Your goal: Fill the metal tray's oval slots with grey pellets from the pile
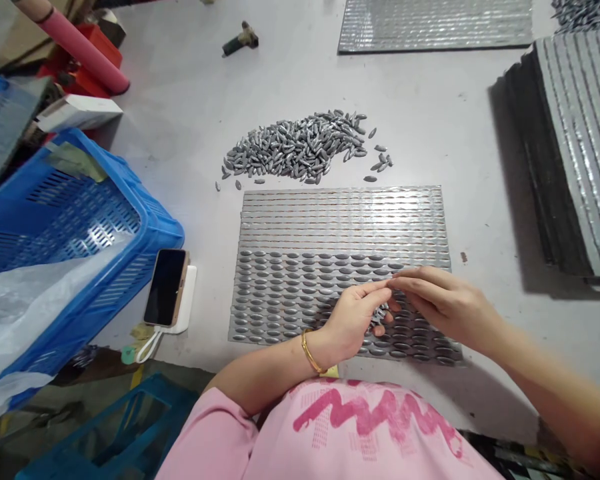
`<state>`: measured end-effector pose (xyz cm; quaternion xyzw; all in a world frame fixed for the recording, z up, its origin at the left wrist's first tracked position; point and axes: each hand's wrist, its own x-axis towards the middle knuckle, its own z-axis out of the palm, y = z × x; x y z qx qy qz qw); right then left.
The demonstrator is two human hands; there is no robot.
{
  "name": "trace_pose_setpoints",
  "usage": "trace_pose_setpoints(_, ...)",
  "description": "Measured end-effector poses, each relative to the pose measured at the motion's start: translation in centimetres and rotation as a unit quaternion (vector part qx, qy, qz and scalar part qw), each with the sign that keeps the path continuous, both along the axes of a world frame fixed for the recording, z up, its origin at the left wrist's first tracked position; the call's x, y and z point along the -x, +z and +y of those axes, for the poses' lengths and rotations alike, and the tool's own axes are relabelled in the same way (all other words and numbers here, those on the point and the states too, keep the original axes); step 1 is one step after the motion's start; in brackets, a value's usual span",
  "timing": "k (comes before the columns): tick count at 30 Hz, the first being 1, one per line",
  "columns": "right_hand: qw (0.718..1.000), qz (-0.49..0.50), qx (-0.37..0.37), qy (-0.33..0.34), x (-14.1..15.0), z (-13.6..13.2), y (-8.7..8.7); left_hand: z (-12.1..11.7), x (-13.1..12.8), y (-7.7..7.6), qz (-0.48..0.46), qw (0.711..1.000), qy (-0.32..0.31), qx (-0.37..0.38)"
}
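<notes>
Left hand curls loosely over the near part of the ribbed metal tray, with a small bunch of spindle-shaped metal pellets gathered against its fingers. A gold bangle circles that wrist. Right hand comes in over the tray's near right corner, its fingertips pressed together against the left hand's fingers; from here I cannot tell whether they pinch a pellet. Each pellet looks stiff, dense and smooth, so I'd expect it to feel heavy for its size and slip or roll easily. I'd take one by its fat middle. Pellets lie in the tray's nearer rows, their long axes running left to right along the ribs. Just beyond the tray's far edge sits a loose pile of pellets, pointing every which way. Left of the tray, a phone rests on a white power bank beside a blue plastic crate; well to the tray's right stands a stack of trays
</notes>
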<state>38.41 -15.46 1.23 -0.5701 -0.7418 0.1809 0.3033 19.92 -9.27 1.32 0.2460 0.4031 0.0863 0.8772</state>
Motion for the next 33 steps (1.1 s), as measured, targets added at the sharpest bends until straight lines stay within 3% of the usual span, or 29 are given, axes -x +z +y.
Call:
trace_pose_setpoints(7, 0.997, -0.066, -0.041, -0.028, -3.9, 2.5, -3.4, 0.2, 0.4, 0.4, 0.027, 0.998, 0.048, 0.034)
trace_pose_setpoints(11, 0.993, -0.113, -0.016, 0.01, -4.6, 3.1, -4.8, 0.1, 0.5, 0.1, 0.023, 0.997, 0.057, 0.039)
trace_pose_setpoints(21, 0.979, -0.197, -0.041, 0.036, -4.1, 3.0, -4.6, -0.1, 0.2, 0.1, 0.027, 0.997, 0.053, 0.045)
trace_pose_setpoints(27, 0.983, -0.16, -0.023, 0.083, -5.0, 3.4, -4.4, -0.1, 0.4, 0.4, 0.014, 0.998, 0.048, 0.036)
trace_pose_setpoints(33, 0.99, -0.119, -0.056, 0.057, -5.2, 3.9, -4.7, 0.1, 0.9, 0.5, 0.008, 0.999, 0.048, 0.014)
